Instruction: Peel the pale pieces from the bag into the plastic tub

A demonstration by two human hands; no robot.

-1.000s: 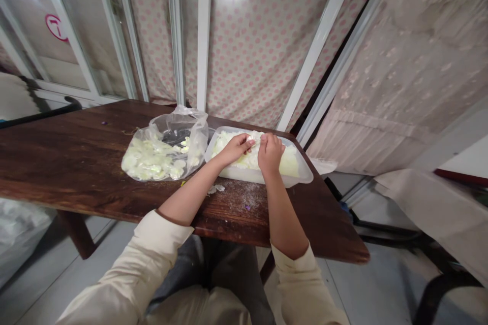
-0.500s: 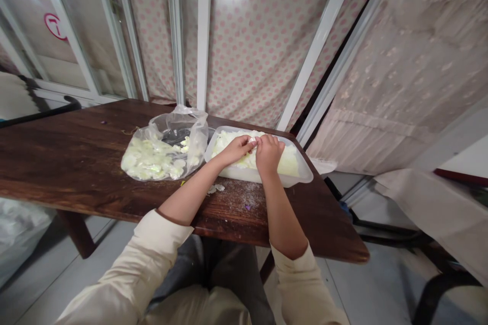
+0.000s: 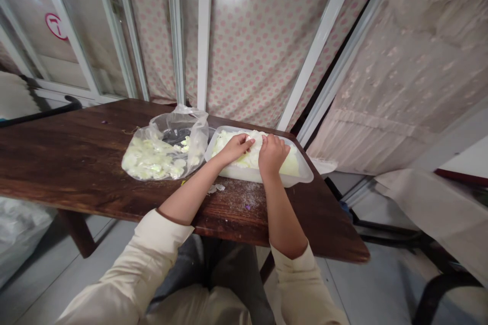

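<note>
Okay, head view only. Left hand (image 3: 236, 148) on top of the heap of pale vegetable slices (image 3: 226, 143), fingers (image 3: 249, 139) curled down at the far end of the heap, maybe pinching a white piece, though too small to tell. Right hand (image 3: 272, 155) just beside it, knuckles up, fingers bent into the slices; clenched or merely pressing, impossible to tell. Neither hand lifted clear or spread flat. Slices inside a translucent plastic tub (image 3: 299, 175), its near wall touched by the right wrist, the tub flat on a dark wooden desk (image 3: 76, 162). Kind of vegetable unclear, perhaps onion or cabbage. Just left of the tub, a clear plastic bag (image 3: 192, 134), its mouth bunched up, with more slices (image 3: 147, 160) spread low inside and a dark object (image 3: 175, 136) partly buried among them. Loose scraps (image 3: 215, 188) on the desk near the left forearm, white dusting in front of the tub. As things lie: tub floor mostly covered, a second lot bagged, no tool in view, amount remaining elsewhere unknown. Cream sleeves (image 3: 152, 249) pushed back on both forearms.
</note>
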